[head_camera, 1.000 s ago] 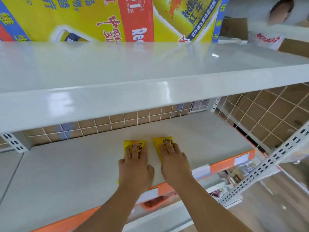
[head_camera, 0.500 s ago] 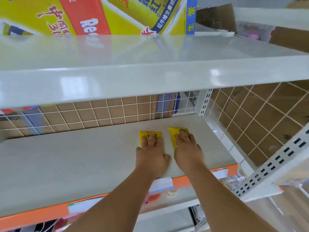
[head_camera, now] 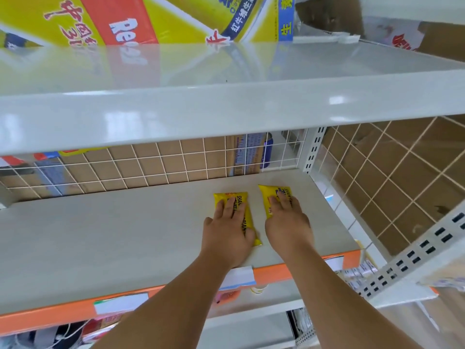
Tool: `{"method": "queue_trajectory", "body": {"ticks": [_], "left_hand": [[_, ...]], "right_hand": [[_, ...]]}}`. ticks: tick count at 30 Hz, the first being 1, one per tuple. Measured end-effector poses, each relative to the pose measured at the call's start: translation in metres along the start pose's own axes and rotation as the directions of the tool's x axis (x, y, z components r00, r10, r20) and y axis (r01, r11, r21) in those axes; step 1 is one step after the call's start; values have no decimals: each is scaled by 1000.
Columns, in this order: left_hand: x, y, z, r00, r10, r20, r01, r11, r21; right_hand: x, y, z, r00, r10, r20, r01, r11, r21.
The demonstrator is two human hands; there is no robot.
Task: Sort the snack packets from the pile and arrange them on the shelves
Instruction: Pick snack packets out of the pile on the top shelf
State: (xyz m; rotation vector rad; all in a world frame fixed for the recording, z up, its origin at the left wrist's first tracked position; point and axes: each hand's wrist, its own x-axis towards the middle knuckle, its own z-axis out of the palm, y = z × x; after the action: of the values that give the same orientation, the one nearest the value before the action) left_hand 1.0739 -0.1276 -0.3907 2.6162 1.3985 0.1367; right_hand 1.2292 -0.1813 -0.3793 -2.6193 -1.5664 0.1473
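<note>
On the shelf (head_camera: 100, 248), left hand (head_camera: 227, 230) presses flat on left packet (head_camera: 248, 215), right hand (head_camera: 286, 222) flat on right packet (head_camera: 269, 191).

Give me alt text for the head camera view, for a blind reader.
The left hand presses flat on the left yellow packet and the right hand on the right yellow packet, side by side on a grey shelf with an orange front edge and a wire-grid back.

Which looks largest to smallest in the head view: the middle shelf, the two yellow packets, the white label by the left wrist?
1. middle shelf
2. left packet and right packet: alike, both partly covered, so tied
3. white label: smallest as seen, though partly hidden and nearer the camera
</note>
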Motion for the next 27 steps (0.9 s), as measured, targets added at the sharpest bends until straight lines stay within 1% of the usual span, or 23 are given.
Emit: {"method": "queue_trajectory", "body": {"ticks": [4,6,12,19,27], "left_hand": [[-7,-7,-3,1000,-4,-10,4,1000,-1],[-13,-19,-4,1000,-11,-15,11,1000,-5],[-29,-77,-13,999,-32,-34,32,999,-3],[-38,-145,-24,991,-111,-77,113,993,23],[-24,-205,-33,977,-181,-114,185,982,25]], "right_hand": [[-7,-9,-3,1000,13,-5,-12,999,30],[-11,-22,-3,1000,-4,-12,4,1000,28],[-28,-89,11,995,-95,-3,95,995,41],[-22,-168,21,978,-202,56,198,978,71],[-1,-224,28,974,-220,55,214,972,96]]}}
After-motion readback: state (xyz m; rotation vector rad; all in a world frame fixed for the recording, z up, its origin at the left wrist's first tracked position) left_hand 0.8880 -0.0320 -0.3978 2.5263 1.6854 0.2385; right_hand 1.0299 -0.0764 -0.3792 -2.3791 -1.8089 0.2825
